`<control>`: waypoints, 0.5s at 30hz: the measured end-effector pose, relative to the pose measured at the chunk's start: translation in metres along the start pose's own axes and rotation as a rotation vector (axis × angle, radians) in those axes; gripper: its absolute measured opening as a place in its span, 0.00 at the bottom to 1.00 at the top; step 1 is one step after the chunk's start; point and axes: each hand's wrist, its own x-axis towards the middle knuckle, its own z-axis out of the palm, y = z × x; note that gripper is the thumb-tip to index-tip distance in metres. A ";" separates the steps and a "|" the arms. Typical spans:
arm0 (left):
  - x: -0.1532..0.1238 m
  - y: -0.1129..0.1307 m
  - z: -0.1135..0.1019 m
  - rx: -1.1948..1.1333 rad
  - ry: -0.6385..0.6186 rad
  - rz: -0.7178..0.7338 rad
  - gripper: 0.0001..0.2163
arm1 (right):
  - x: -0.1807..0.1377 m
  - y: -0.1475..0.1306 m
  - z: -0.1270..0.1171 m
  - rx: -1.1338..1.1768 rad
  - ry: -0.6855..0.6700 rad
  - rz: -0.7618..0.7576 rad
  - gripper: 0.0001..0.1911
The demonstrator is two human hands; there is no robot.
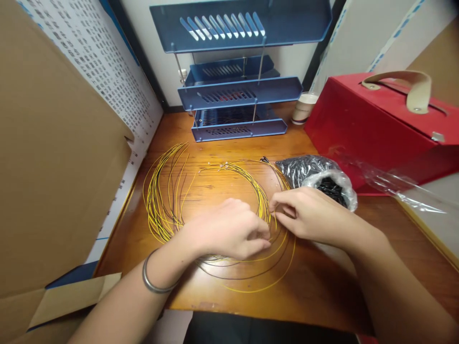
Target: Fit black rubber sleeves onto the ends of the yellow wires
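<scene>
One yellow wire coil [264, 199], partly hidden behind left hand [229, 229].
Its fingers curl, right hand's [304, 210] nearly meet; any grip, we cannot tell.

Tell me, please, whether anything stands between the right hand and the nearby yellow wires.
Nothing visible does: the right hand is right at the yellow wires, with the plastic bag off to their right.

Left hand [233, 229] near right hand [308, 210], fingers [258, 245] curled
</scene>
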 end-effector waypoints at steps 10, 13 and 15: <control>-0.041 -0.076 -0.054 0.433 0.249 -0.802 0.19 | -0.005 0.007 -0.004 0.073 -0.125 0.028 0.09; -0.060 -0.110 -0.060 0.293 0.195 -0.917 0.21 | -0.008 0.007 -0.004 0.112 -0.190 0.035 0.09; -0.069 -0.122 -0.061 0.214 0.158 -0.926 0.16 | -0.011 0.007 -0.003 0.134 -0.242 0.043 0.09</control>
